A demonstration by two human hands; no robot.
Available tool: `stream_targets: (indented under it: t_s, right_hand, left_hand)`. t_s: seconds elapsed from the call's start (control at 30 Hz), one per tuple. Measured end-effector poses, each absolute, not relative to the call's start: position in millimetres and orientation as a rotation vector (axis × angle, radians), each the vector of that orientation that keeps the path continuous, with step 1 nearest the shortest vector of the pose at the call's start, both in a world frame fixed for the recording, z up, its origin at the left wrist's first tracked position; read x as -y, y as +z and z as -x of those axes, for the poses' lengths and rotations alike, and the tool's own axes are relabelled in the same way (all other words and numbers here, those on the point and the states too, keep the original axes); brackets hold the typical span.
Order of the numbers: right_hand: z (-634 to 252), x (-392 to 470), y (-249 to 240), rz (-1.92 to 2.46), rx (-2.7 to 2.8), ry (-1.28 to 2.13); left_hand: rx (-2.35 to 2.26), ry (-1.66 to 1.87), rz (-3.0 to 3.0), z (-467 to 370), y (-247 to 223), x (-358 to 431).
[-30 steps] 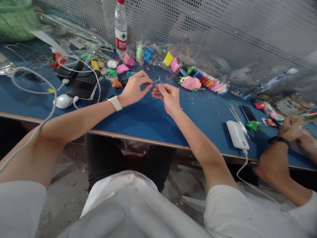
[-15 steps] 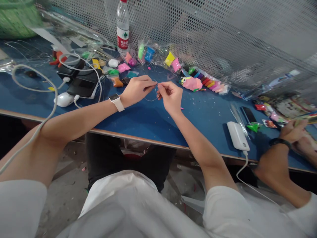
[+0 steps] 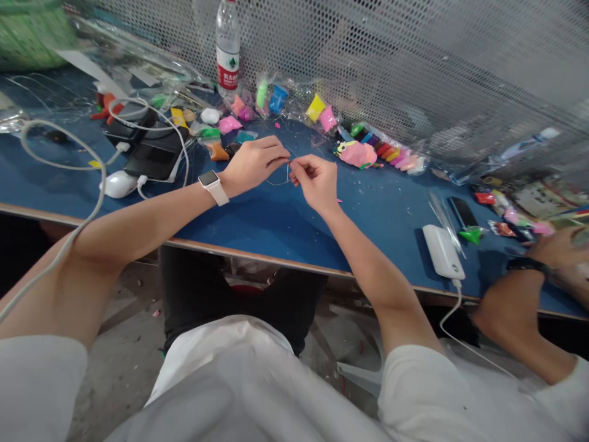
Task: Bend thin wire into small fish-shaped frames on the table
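Observation:
My left hand (image 3: 254, 162) and my right hand (image 3: 317, 178) meet fingertip to fingertip above the blue table. Both are closed in a pinch on a thin, pale thread or wire (image 3: 288, 172). Part of it loops down below the left fingers; its exact kind is too fine to make out. Right of my right hand lies a pink clay figure (image 3: 356, 155) with a yellow part and an eye. Behind my left hand are small packets of coloured clay, an orange packet (image 3: 216, 151) closest.
A water bottle (image 3: 228, 61) stands at the mesh panel (image 3: 391, 55). On the left are a black phone (image 3: 154, 153), white cables and a green basket (image 3: 32, 37). A white power bank (image 3: 442, 252) lies on the right, near a co-worker's arm (image 3: 515, 301). Bagged clay sticks (image 3: 386, 152) lie behind the figure.
Both hands have shifted very slightly left, and the thread between them shows a little differently. At the right, the co-worker's hand has moved and is blurred.

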State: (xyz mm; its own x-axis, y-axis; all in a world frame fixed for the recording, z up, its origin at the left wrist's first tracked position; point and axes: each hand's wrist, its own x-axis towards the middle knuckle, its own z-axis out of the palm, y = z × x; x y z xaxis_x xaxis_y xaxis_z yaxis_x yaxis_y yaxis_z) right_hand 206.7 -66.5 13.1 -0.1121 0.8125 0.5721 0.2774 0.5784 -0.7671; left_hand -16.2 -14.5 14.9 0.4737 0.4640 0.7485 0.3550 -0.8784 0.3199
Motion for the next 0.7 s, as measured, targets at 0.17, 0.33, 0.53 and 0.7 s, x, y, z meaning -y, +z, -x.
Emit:
stream_targets:
  t_s: [0.17,0.33,0.53,0.7]
  right_hand:
    - [-213.6,69.1,19.8,0.904,1.801,0.413]
    - [-222.0,68.5,26.7,0.876,1.949,0.164]
    - [-224.5,66.1,24.6,0.878,2.010,0.038]
    - [-224.7,64.8,22.6,0.891,2.024,0.051]
  left_hand:
    - [-0.735,1.263,-2.454,16.8,24.6,17.0]
    - [-0.681,1.113,-2.233,18.3,25.8,11.3]
    - [-0.599,1.075,-2.121,20.6,25.4,6.5]
    - [-0.583,1.045,-2.157,23.4,30.7,7.6]
